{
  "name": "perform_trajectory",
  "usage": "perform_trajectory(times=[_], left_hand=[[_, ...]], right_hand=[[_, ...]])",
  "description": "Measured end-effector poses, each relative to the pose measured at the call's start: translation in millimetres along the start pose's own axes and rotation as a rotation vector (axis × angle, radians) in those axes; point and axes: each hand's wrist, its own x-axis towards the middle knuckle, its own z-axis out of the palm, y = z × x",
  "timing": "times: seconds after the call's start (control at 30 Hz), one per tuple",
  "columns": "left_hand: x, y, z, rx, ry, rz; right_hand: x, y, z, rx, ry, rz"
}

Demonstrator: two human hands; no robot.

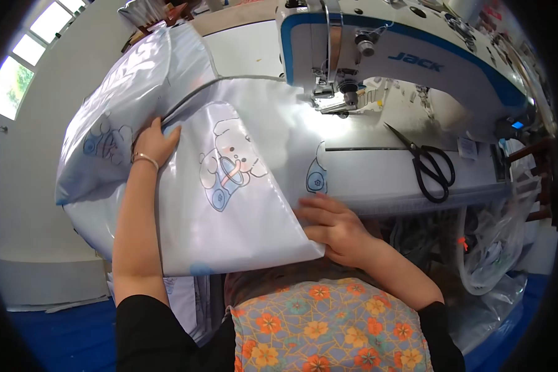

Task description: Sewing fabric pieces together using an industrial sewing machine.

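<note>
A large sheet of shiny white fabric point(186, 232), printed with cartoon puppies in blue, lies in folds over my lap and the machine table. My left hand point(157, 144) is at a dark-edged fold on its left part, thumb on top and the other fingertips partly hidden in the fold. On the right, my right hand point(338, 229) grips the slanting folded edge near its lower corner; its fingers are slightly blurred. The fabric's far part reaches the lit needle area of a white and blue sewing machine point(347, 99).
Black-handled scissors point(431, 167) lie on the table point(378, 170), right of the fabric. A clear plastic bag point(493, 248) hangs below the table's right end. More bunched fabric point(130, 87) rises at the left. Beyond it stands a wall point(49, 167) with a window.
</note>
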Motion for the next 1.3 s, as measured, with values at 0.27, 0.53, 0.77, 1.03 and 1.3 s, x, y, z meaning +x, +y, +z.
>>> perform_trajectory(times=[0.27, 0.53, 0.77, 1.03, 1.3], left_hand=[[-56.0, 151.3, -33.0, -0.525, 0.475, 0.827], [-107.5, 234.9, 3.4, -0.206, 0.214, 0.932], [-80.1, 245.4, 4.6, -0.179, 0.185, 0.904], [-49.4, 219.2, 0.1, -0.265, 0.202, 1.218], [-170.4, 138.7, -131.4, 0.038, 0.489, 1.056]], right_hand=[[-0.6, -3.7, 7.6, -0.177, 0.133, -0.031], [-6.9, -1.2, -2.6, -0.187, 0.166, -0.021], [-7.2, 13.0, -4.5, -0.247, 0.143, -0.015], [2.3, 17.2, -13.7, -0.215, 0.118, 0.054], [12.0, 14.2, -27.0, -0.085, 0.117, 0.085]])
